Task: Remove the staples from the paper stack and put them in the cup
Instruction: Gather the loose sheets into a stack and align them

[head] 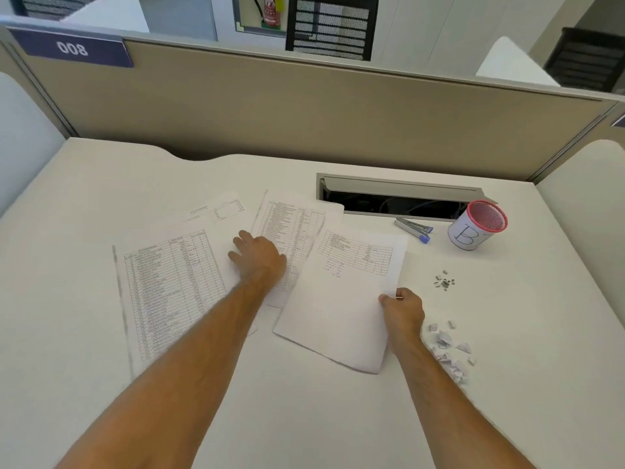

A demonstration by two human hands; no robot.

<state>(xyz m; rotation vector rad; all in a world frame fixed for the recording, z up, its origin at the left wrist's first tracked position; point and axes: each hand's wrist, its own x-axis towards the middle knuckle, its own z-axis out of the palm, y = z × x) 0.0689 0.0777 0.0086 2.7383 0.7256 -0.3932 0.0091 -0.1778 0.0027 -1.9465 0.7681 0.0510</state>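
From the head camera, the right hand pinches the right edge of a printed sheet, thumb on top and fingers curled beneath. Left of that grip, the left hand lies flat with fingers spread, pressing on overlapping table-printed pages; a further page lies beyond it to the left. Just right of the pinch and farther off, a small heap of removed staples sits on the desk. Near the right wrist lie torn paper scraps. Farther away stands a pink-rimmed mesh cup marked B, with a staple remover just left of it.
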